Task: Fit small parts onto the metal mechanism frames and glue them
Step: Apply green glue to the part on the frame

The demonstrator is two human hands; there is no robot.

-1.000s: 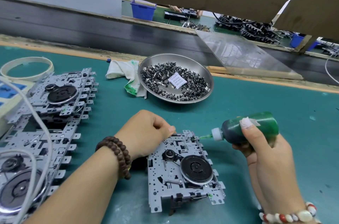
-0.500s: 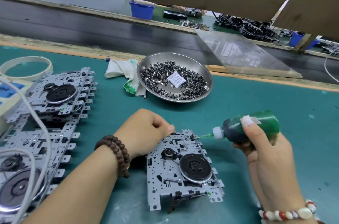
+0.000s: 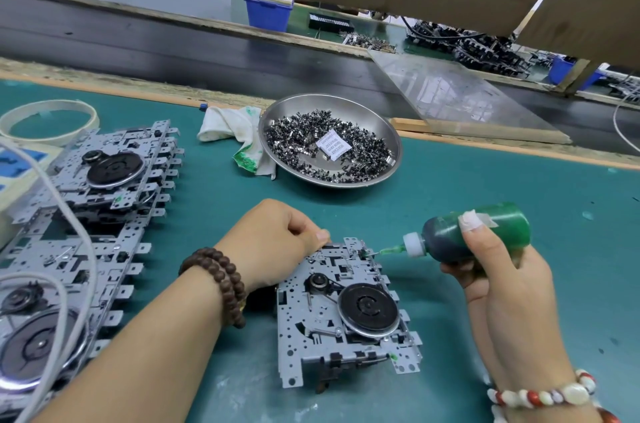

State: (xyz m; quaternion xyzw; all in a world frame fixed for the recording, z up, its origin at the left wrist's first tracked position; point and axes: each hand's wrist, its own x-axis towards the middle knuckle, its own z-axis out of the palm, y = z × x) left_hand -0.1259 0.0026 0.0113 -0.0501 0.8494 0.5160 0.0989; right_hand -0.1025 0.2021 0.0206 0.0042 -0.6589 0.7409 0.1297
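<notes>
A grey metal mechanism frame [image 3: 346, 315] with a black flywheel lies on the green mat in front of me. My left hand [image 3: 277, 242] grips its far left corner, fingers curled, thumb on the frame's edge. My right hand [image 3: 498, 270] holds a green glue bottle [image 3: 478, 232] on its side. The bottle's green nozzle tip [image 3: 384, 251] touches a small part at the frame's far right corner. A green glue dot [image 3: 393, 357] shows at the frame's near right corner.
A steel bowl [image 3: 377, 117] of several small dark parts with a white packet stands behind the frame. Beside it lies a glue-stained white rag [image 3: 235, 135]. Stacked frames [image 3: 97, 201] fill the left side, crossed by white cables [image 3: 74, 225]. A tape roll [image 3: 48, 121] lies far left.
The view has shifted slightly. Both hands, the bottle and the frame keep the same pose, with the nozzle still at the frame's far right corner.
</notes>
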